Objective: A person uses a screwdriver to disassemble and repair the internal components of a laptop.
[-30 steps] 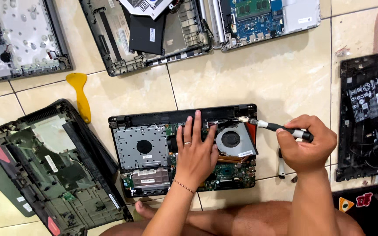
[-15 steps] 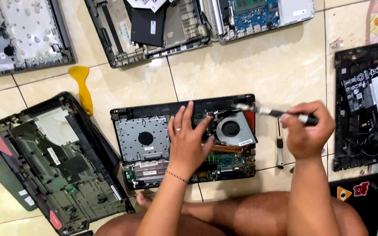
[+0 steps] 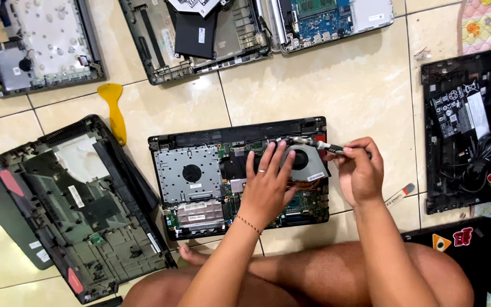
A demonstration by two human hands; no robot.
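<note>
Head view: left hand lies flat, released, on the opened black laptop base; right hand grasps a thin metal brush. Its tip might slip and scratch the grey round fan.

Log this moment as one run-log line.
left hand: flat on open laptop beside fan | right hand: holding brush over fan
</note>
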